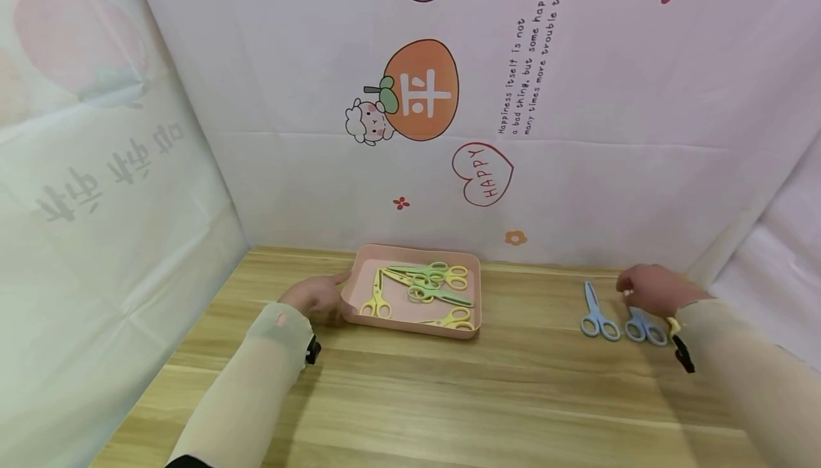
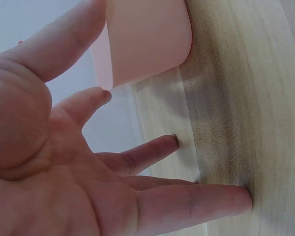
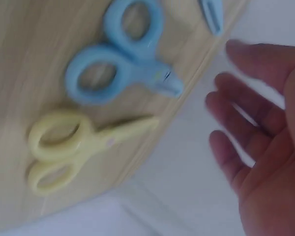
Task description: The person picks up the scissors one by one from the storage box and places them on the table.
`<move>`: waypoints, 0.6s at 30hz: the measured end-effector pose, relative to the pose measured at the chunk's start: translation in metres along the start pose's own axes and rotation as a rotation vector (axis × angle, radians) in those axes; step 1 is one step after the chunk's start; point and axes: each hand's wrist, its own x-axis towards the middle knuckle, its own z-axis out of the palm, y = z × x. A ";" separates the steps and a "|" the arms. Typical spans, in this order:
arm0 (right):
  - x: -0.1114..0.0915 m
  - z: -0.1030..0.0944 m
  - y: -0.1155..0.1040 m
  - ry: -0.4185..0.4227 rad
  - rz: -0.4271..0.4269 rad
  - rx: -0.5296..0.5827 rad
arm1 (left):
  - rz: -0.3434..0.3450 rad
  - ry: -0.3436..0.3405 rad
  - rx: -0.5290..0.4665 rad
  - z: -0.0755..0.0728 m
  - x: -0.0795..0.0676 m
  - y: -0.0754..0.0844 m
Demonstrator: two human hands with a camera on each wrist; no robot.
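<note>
A pink tray [image 1: 398, 326] holds several yellow scissors [image 1: 377, 305] and green scissors [image 1: 449, 296]. At its left end is my left hand [image 1: 317, 295], thumb and index finger at the tray's corner; the left wrist view shows the other fingers reaching down to the tabletop. My right hand [image 1: 657, 290] hovers above a pair of blue scissors [image 3: 145, 69], fingers loosely bent and nothing between them. Left of it lies a second blue pair [image 1: 592, 300], while yellow scissors [image 3: 91, 145] lie on its other side, mostly hidden by the wrist in the head view.
The wooden table [image 1: 449, 397] meets a printed white cloth [image 1: 308, 190] hanging along its back. More white cloth hangs at the left [image 1: 96, 276] and right sides. Bare wood shows between the tray and the blue scissors.
</note>
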 end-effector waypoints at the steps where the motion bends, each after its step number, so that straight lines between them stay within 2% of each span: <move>1: -0.003 0.000 0.005 -0.004 0.007 -0.018 | 0.002 -0.001 0.000 0.000 0.000 0.000; 4: -0.013 0.001 0.014 -0.052 0.028 -0.014 | 0.013 -0.003 0.004 0.000 0.000 0.001; 9: -0.026 0.008 0.017 -0.103 0.046 0.036 | 0.010 0.000 0.011 0.000 -0.002 0.002; 14: -0.032 0.014 0.020 -0.061 0.031 0.024 | 0.000 0.003 0.009 0.000 -0.002 0.003; 18: -0.043 0.008 0.034 0.000 0.044 0.007 | -0.001 0.003 0.015 0.000 -0.003 0.004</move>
